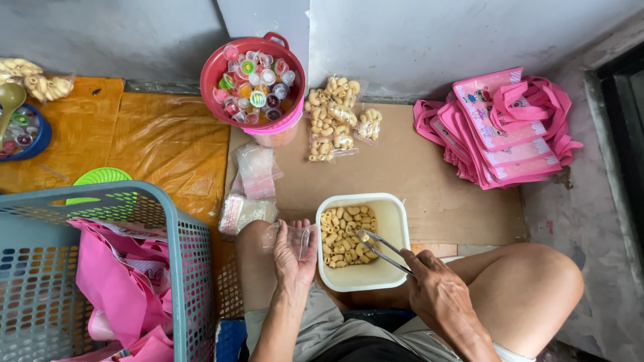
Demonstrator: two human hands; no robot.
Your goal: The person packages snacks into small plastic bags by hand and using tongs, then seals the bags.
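Now, left hand (293, 253) fingers pinching clear bag (300, 239), right (439, 293) gripping tongs (382, 249) — tips in snacks (342, 236).

A red bucket (213, 75) of small jelly cups stands near the wall, pink bags (504, 127) lie stacked at right, and a grey-blue basket (176, 228) stands at left.
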